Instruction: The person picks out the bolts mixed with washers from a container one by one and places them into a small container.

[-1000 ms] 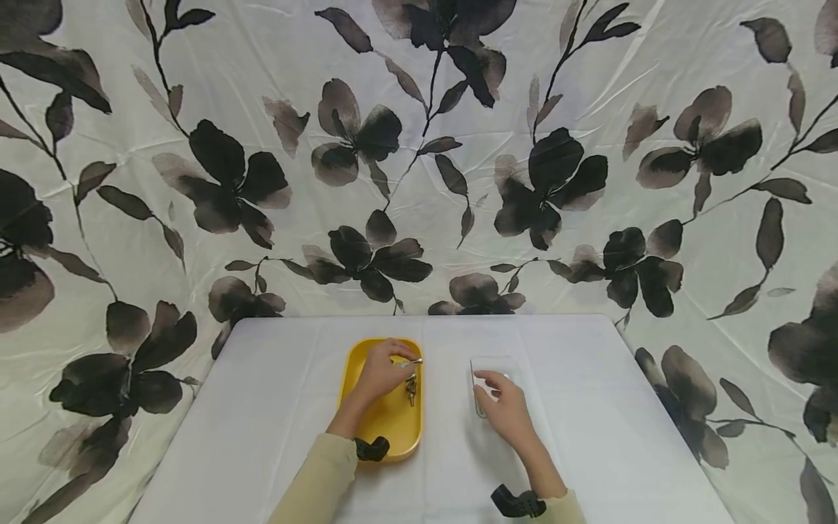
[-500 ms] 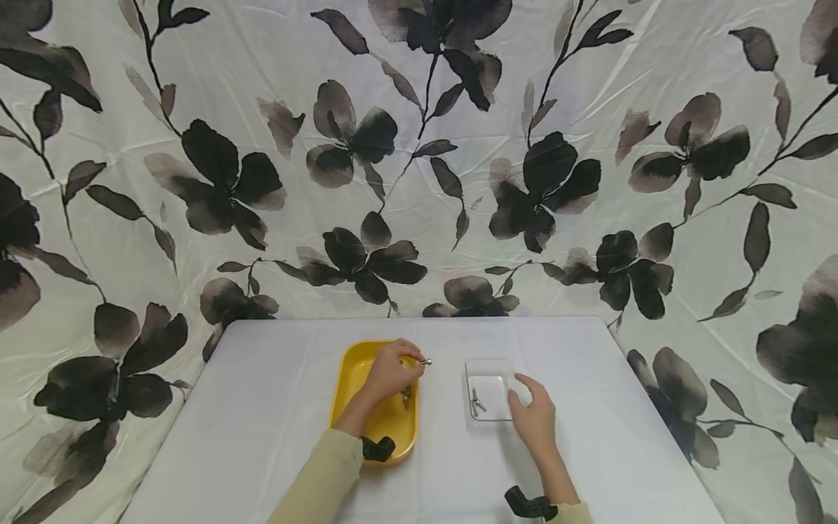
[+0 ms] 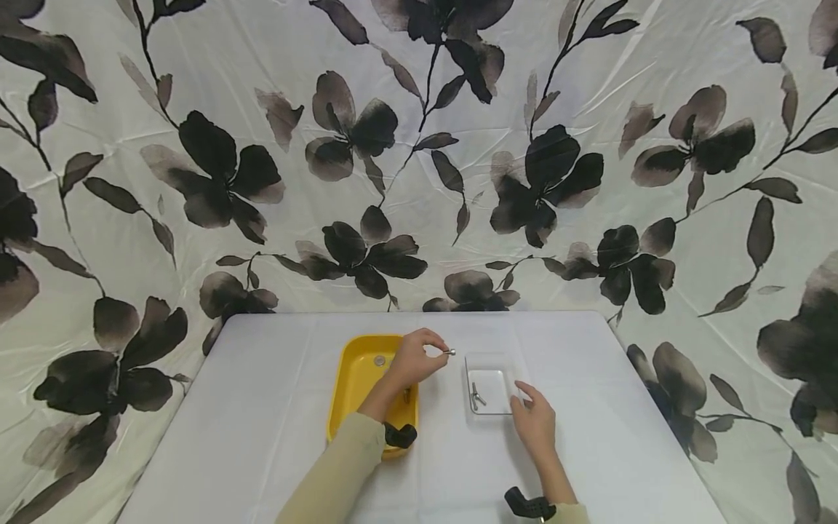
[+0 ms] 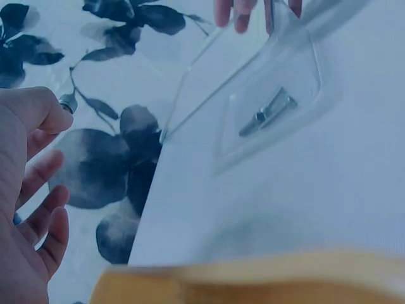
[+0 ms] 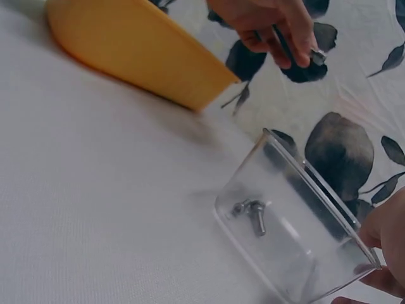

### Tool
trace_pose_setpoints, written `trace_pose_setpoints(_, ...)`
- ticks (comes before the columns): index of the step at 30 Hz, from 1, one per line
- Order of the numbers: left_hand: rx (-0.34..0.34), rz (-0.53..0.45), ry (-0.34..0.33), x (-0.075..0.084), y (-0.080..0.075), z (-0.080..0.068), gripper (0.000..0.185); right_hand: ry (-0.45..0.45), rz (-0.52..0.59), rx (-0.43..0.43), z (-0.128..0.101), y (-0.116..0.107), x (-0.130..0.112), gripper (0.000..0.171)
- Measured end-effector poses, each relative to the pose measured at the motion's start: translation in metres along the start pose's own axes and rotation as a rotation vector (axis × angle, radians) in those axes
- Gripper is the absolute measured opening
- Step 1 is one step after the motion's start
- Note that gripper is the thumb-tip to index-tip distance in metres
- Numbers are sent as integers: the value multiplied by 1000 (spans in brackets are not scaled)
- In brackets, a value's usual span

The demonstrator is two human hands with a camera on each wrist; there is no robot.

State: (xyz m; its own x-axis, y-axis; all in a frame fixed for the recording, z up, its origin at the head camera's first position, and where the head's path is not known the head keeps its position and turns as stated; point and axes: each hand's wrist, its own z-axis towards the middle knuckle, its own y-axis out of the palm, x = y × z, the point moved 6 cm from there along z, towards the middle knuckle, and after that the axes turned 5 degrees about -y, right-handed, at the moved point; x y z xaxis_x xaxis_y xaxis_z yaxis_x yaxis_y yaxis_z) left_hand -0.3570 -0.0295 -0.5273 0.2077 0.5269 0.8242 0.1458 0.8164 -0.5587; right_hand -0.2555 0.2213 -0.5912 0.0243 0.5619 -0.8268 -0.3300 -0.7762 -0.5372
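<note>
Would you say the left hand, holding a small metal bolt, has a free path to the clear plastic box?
Probably yes: the left hand pinches the bolt beside the open-topped clear box, nothing between.

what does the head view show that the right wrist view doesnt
Only the head view shows the whole yellow tray with a small round piece lying in it, and both sleeves. Only the right wrist view shows the two screws in the clear container up close. Both show the left hand pinching a screw and the right hand at the container's edge.
</note>
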Motion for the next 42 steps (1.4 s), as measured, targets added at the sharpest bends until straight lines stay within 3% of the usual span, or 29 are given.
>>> trace_pose_setpoints(5, 1, 23, 39, 14, 7, 5, 4, -12, 43, -3, 1, 0, 1, 35)
trace_pose_setpoints(14, -16, -6, 64, 24, 22, 6, 5, -62, 51, 16, -4, 3, 5, 36)
trace_pose_setpoints(19, -49, -14, 67, 29, 33, 8, 5, -51, 53, 14, -6, 1, 9, 36)
trace_pose_setpoints(26, -45, -35, 74, 34, 49, 13, 4, -60, 80, -4, -5, 3, 7, 37)
trace_pose_setpoints(30, -76, -80, 72, 38, 60, 13, 5, -51, 77, -14, -4, 4, 6, 37)
trace_pose_setpoints(37, -60, -69, 58, 41, 71, 13, 6, -65, 87, -28, -5, 6, 6, 37)
trace_pose_setpoints(42, -93, -75, 66, 46, 79, 11, 6, -76, 104, -6, -4, 5, 7, 36)
